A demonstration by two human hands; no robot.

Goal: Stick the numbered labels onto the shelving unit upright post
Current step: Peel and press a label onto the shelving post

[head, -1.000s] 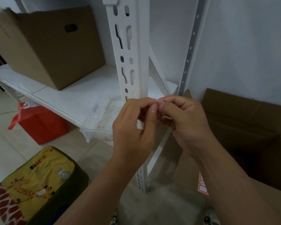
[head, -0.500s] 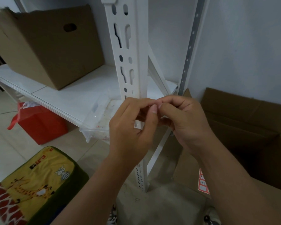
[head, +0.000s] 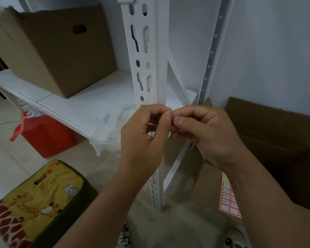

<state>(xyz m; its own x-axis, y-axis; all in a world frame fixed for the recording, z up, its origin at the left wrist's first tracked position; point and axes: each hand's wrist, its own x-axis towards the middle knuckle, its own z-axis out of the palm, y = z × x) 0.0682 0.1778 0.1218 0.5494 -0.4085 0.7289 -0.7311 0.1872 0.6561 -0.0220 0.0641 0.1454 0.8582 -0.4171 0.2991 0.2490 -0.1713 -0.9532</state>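
Two hands meet fingertip to fingertip in the head view, directly in front of the white slotted metal upright post (head: 150, 51) of the shelving unit. The left hand (head: 143, 138) has its fingers curled and its thumb pressed to the forefinger; the right hand (head: 206, 133) mirrors it, thumb and forefinger pinched at the same spot. Whatever they pinch is too small and too hidden to make out, so whether a label sits between them cannot be told. No label shows on the visible stretch of the post above the hands.

Low on the right, a red-bordered sheet of numbered labels (head: 229, 199) lies against the open brown cardboard box (head: 276, 133) on the floor, partly covered by the right forearm. On the white shelf board (head: 70, 102) left of the post stands a closed brown cardboard box with a hand hole (head: 61, 51), and a clear plastic tray (head: 107, 129) juts over the shelf edge just beside the left hand. Below it are a red bag (head: 45, 135) and a yellow cartoon-printed cushion (head: 38, 203).
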